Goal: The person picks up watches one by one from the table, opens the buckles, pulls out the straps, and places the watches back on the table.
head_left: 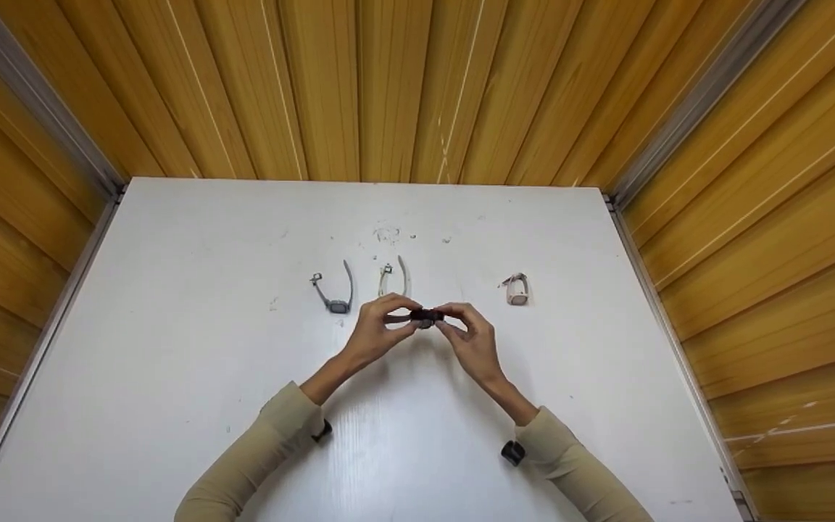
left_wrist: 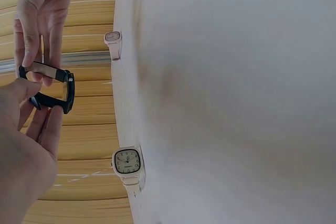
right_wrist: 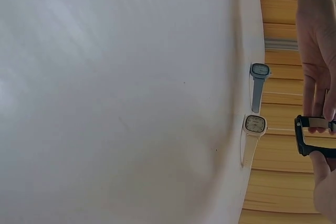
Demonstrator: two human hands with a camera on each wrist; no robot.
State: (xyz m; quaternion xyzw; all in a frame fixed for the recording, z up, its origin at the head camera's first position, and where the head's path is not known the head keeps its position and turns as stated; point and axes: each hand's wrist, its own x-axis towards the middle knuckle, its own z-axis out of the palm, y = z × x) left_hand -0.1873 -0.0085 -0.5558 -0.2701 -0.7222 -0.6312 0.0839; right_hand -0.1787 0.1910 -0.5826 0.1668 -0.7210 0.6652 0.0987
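In the head view, a black wristwatch [head_left: 427, 316] is held above the white table between both hands. My left hand [head_left: 372, 330] pinches its left end between thumb and fingers; my right hand [head_left: 477, 346] grips the right end the same way. The left wrist view shows the black watch [left_wrist: 70, 93] with its strap bent round into a loop, a tan inner face on part of it. Its dial cannot be made out. Just beyond the left hand lies a cream watch [head_left: 403, 272], its case hidden by that hand in the head view.
A grey-blue watch [head_left: 339, 307] lies to the left with its strap spread open. Off to the right sits a pink watch [head_left: 517, 298], its strap looped. Small marks dot the white table [head_left: 171, 290], and wood-patterned panels [head_left: 388, 87] stand along its back and sides.
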